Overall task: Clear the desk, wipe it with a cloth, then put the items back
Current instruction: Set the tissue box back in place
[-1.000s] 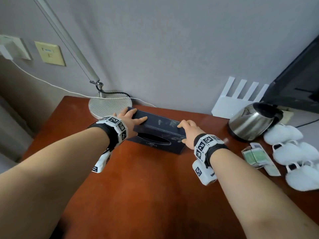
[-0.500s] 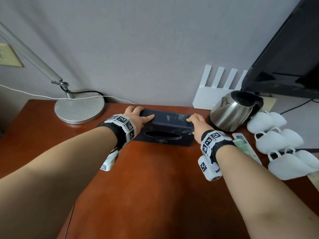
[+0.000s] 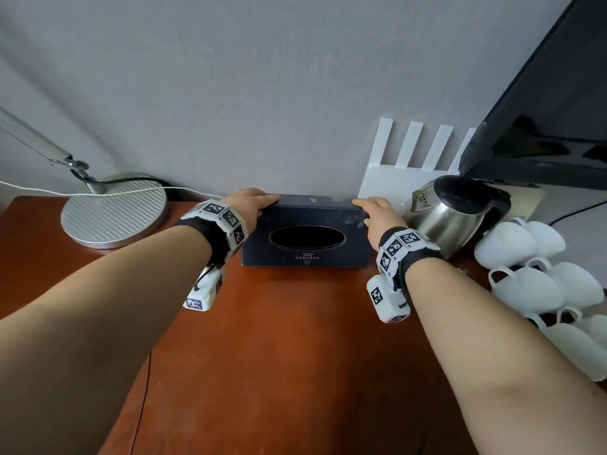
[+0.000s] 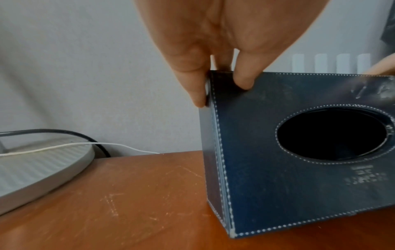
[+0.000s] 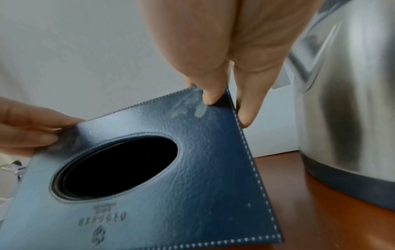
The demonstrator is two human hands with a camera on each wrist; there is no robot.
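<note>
- Since a second ago the tissue box [image 3: 305, 236] has gone from lying askew in front of the lamp base [image 3: 113, 210] to sitting square against the wall, with both hands carried along on its ends.
- Left hand [image 3: 251, 205] holds the box's left far corner: in the left wrist view the thumb lies on the top face and a finger runs down the end panel, pinching the stitched edge.
- Right hand [image 3: 377, 216] holds the right far corner the same way, thumb on top, a finger down the right end.
- Between the two hands the box rests flat on the desk [image 3: 279, 339], its dark oval opening facing up.
- Just right of the right hand stands a steel kettle [image 3: 450, 211], close to the box's end but apart from it.
- Behind that hand a white router [image 3: 414, 159] stands against the wall.
- Further right lie white cups [image 3: 532, 284], under a dark screen [image 3: 551, 106].
- Left of the left hand sits the lamp base, a white cable [image 4: 85, 145] lying across it.
</note>
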